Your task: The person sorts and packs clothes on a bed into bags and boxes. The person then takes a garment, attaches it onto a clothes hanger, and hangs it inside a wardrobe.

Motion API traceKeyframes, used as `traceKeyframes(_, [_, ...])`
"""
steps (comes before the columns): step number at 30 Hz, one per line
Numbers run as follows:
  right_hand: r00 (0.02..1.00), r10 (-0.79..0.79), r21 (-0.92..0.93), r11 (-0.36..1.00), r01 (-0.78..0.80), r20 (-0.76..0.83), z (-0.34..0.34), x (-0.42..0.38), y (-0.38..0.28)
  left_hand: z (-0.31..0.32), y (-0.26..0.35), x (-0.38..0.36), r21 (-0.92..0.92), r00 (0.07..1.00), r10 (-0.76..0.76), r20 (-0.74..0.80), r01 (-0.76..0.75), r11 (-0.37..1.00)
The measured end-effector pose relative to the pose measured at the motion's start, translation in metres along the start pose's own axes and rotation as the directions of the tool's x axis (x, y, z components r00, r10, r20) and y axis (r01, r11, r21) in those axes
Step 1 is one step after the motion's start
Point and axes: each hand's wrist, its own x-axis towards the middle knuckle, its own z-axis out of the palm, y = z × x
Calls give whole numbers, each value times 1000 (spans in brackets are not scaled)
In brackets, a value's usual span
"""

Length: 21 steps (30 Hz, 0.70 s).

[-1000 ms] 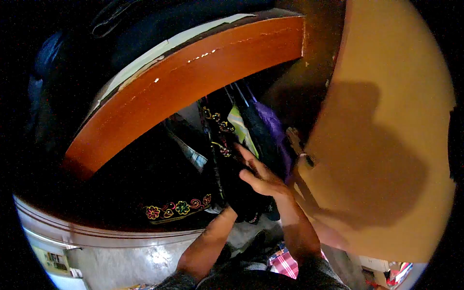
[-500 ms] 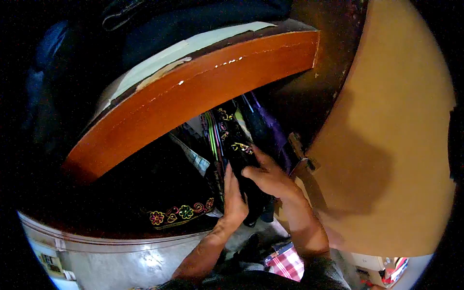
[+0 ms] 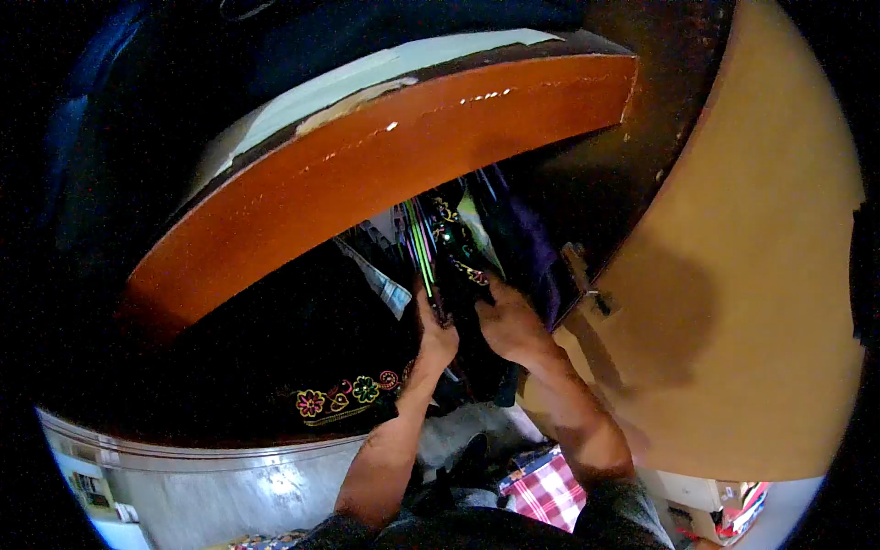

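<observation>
Under an orange-brown shelf edge, dark clothes hang or stand closely together inside a cupboard. My left hand (image 3: 438, 337) is closed around the lower part of a dark cloth with bright green and pink stripes (image 3: 420, 247); its fingertips are partly hidden. Just to its right, my right hand (image 3: 515, 330) has its fingers curled at a black cloth with colourful embroidery (image 3: 472, 273), seemingly gripping its edge. A pale green piece (image 3: 477, 229) and a purple cloth (image 3: 533, 240) lie beyond that hand. A light blue cloth (image 3: 390, 295) pokes out left of my left hand.
The thick shelf board (image 3: 394, 147) crosses above both hands, with dark clothes on top. A tan door panel (image 3: 752, 275) stands open at right, with a latch (image 3: 591, 284) near its edge. Black cloth with embroidered flowers (image 3: 365, 390) lies lower left. Red checked fabric (image 3: 550, 490) shows below.
My left hand has moved up and closed around the striped cloth, where it was flatter before. My right hand has shifted slightly right and down. The view has shifted a little.
</observation>
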Motion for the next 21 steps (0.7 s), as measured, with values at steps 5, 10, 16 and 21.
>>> traceKeyframes(5, [995,-97,-15,995,97,-24,16,13,21,-8,5,-14,-218,997,-82,-7,78,973])
traceKeyframes(10, [897,-276,-93,961,260,-346,59,42,47,-10,8,-14,-102,998,-60,13,61,993])
traceKeyframes(16, [941,-100,76,988,131,-322,83,60,44,-15,60,-11,-291,990,-136,48,144,946])
traceKeyframes(21, [939,-98,257,948,189,-329,53,19,9,-38,94,-43,-64,919,-329,217,350,935])
